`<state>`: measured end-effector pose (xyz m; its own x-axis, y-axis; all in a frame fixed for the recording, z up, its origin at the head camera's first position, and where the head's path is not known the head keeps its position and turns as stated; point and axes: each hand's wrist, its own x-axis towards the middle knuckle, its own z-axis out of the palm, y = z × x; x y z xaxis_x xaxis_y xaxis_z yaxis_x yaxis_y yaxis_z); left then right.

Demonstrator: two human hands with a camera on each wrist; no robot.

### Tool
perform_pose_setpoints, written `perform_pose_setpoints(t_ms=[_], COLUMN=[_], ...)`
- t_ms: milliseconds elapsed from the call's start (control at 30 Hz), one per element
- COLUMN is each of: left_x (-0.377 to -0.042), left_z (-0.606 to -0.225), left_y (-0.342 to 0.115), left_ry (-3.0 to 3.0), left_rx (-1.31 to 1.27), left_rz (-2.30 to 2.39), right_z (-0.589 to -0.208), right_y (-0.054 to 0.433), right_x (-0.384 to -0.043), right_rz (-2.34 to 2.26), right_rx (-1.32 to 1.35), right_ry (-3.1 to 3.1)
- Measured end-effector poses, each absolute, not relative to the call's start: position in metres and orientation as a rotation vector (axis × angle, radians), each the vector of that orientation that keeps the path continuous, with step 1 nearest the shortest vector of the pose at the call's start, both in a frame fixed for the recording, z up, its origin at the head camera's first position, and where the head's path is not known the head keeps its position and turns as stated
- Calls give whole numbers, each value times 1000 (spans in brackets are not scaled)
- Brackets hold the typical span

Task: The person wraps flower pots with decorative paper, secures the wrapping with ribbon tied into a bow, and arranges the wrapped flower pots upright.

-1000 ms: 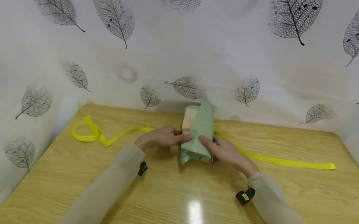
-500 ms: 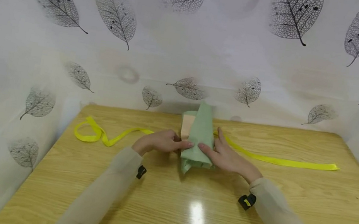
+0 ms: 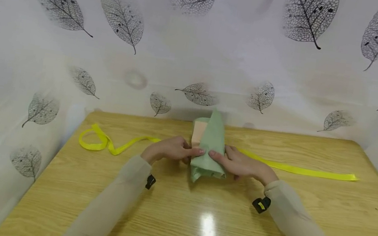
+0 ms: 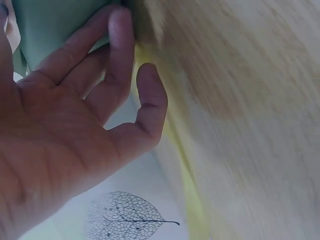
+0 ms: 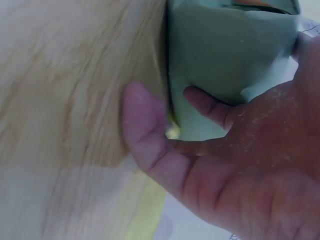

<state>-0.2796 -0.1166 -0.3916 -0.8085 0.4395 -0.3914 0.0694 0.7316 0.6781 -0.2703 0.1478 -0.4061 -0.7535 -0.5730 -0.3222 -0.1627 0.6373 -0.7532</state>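
A package wrapped in pale green paper (image 3: pixel 213 138) rests near the table's back edge, a cream-coloured strip (image 3: pixel 198 132) showing at its left. My left hand (image 3: pixel 172 148) holds its left side, thumb on top and fingers bent against the side. From the right, my right hand (image 3: pixel 245 165) grips it the same way, the two thumbs almost meeting. In the right wrist view, one end of the green paper (image 5: pixel 230 55) looks folded and partly loose. A yellow ribbon (image 3: pixel 306 171) stretches out from both sides; its middle is hidden by the package and hands.
The wood-grain table (image 3: pixel 165 221) extends toward me and to both sides. Behind it hangs a white leaf-print curtain (image 3: pixel 228 58), close to the package's far end. The ribbon's left end lies in a loop (image 3: pixel 91 146).
The package has come slightly toward me. My right index finger lifted half a second ago and is now back down by the package's side. The left hand has barely shifted.
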Motion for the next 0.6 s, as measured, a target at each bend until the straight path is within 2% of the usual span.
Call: perform_pose_setpoints(t_ms=[600], left_x=[-268], left_z=[-388], left_y=[-108], left_ry=[2460], left_rx=[384], left_rz=[809], right_z=[-405], right_y=[149], right_x=[-241], right_rz=[-1094], right_rx=[-464], right_ry=[2343])
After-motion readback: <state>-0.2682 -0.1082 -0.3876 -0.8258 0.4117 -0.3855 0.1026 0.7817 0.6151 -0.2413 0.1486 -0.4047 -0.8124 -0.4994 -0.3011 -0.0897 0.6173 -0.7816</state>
